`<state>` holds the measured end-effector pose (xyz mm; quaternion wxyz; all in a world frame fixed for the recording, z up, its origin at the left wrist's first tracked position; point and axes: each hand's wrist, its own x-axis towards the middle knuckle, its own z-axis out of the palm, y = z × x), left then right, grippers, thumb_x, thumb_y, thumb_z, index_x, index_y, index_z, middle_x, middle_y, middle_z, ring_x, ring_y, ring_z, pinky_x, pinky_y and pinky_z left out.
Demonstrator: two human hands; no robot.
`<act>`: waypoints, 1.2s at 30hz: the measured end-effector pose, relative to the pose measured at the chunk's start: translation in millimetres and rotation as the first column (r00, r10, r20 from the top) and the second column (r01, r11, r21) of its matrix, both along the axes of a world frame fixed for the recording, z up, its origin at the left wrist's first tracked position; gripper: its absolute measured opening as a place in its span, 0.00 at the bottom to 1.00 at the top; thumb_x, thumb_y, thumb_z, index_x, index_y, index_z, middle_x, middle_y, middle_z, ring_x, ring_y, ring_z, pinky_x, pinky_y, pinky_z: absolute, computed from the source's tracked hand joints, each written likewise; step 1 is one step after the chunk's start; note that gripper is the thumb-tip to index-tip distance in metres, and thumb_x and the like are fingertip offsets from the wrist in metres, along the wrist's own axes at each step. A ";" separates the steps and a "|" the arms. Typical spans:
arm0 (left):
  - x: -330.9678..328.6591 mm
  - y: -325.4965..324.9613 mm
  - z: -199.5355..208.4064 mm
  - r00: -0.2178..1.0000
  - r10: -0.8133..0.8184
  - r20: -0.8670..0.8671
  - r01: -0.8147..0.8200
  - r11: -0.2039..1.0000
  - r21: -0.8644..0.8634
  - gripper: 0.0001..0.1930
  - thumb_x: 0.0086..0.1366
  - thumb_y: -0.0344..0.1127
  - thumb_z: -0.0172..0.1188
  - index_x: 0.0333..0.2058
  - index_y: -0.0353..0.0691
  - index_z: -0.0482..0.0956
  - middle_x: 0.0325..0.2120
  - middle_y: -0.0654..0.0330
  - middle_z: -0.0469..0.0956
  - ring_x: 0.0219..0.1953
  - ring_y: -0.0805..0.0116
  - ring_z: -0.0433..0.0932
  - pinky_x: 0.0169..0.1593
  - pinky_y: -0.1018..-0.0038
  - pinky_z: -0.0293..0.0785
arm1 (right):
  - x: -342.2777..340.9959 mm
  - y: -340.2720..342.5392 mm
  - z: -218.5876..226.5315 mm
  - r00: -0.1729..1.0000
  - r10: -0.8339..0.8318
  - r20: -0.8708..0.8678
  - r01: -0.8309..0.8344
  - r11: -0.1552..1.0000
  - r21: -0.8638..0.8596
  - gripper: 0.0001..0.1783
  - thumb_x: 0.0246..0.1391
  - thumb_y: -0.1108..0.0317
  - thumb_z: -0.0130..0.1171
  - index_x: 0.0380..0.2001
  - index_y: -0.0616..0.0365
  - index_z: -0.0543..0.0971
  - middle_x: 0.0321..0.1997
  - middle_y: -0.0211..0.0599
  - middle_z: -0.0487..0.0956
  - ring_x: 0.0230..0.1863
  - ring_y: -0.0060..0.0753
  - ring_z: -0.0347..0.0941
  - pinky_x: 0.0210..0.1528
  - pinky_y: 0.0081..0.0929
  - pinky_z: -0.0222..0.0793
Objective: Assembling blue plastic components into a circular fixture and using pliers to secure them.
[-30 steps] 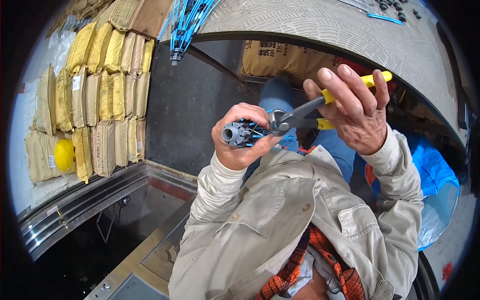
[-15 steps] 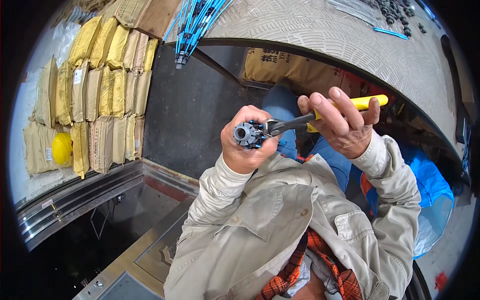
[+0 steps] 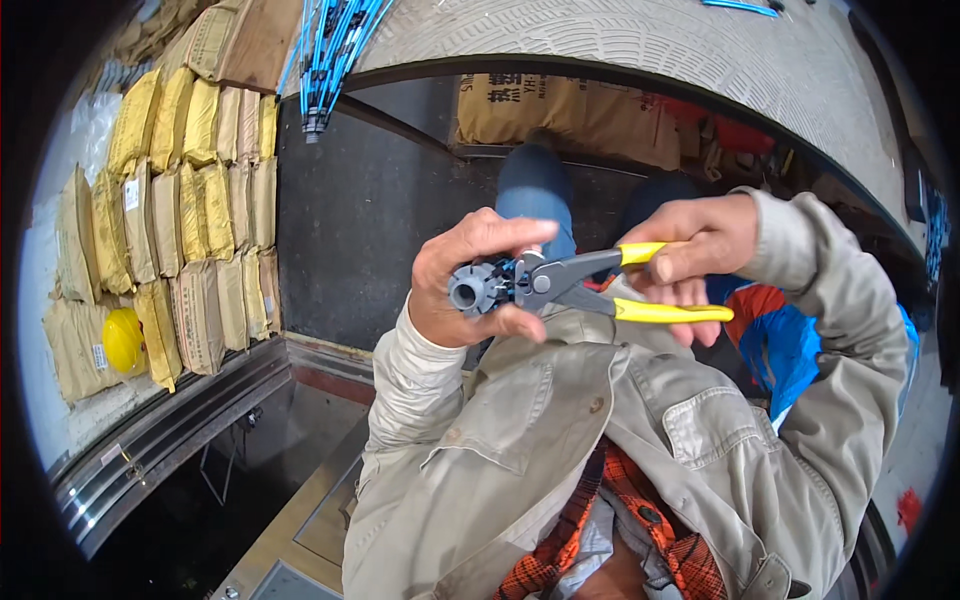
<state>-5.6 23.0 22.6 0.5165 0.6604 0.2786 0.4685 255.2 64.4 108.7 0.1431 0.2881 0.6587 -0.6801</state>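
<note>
My left hand (image 3: 440, 275) curls around a grey round plastic hub (image 3: 466, 294) with a hollow centre and small blue and black pieces around it. Thumb and forefinger of that hand stand partly apart. A pair of pliers (image 3: 541, 283) with dark metal jaws and yellow grips meets the hub's right side; its handles are spread. My right hand (image 3: 700, 245) holds the pliers, thumb over the upper grip and fingers by the lower one. The jaw tips are hidden among the blue and black pieces.
A bundle of blue rods with black fittings (image 3: 325, 65) overhangs the patterned grey tabletop (image 3: 600, 35). Stacked yellow and tan sacks (image 3: 185, 215) and a yellow helmet (image 3: 124, 341) lie left. A large brown sack (image 3: 560, 110) sits under the table; a blue bag (image 3: 785, 350) is at right.
The pliers have swung level and their handles have spread. My right hand has turned over on the grips. The hub has shifted slightly left and down, and my left fingers have loosened.
</note>
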 end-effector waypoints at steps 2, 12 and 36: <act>-3.7 3.0 -4.4 0.989 -0.142 -0.030 0.145 0.981 0.133 0.32 0.33 0.47 0.76 0.35 0.34 0.73 0.28 0.56 0.76 0.30 0.68 0.73 0.36 0.74 0.68 | 3.1 -11.3 2.8 0.999 -0.027 -0.020 0.030 0.993 0.112 0.22 0.45 0.67 0.60 0.44 0.60 0.68 0.37 0.43 0.74 0.28 0.35 0.73 0.28 0.25 0.70; 3.5 3.8 -1.7 0.998 -0.066 0.017 0.066 0.998 0.000 0.29 0.28 0.41 0.77 0.34 0.37 0.78 0.27 0.62 0.78 0.25 0.73 0.67 0.34 0.78 0.65 | 5.6 -44.9 -1.9 0.981 -0.055 -0.184 0.160 0.763 0.626 0.25 0.45 0.68 0.60 0.46 0.61 0.66 0.29 0.47 0.76 0.19 0.36 0.73 0.22 0.26 0.70; 4.3 2.6 -13.8 0.990 -0.040 0.137 0.032 0.997 0.063 0.30 0.29 0.44 0.76 0.34 0.38 0.77 0.30 0.59 0.77 0.27 0.72 0.67 0.36 0.78 0.65 | 10.3 -38.6 -0.4 0.984 0.101 -0.148 0.086 0.458 0.885 0.25 0.41 0.65 0.61 0.46 0.59 0.71 0.41 0.46 0.69 0.29 0.37 0.67 0.29 0.30 0.66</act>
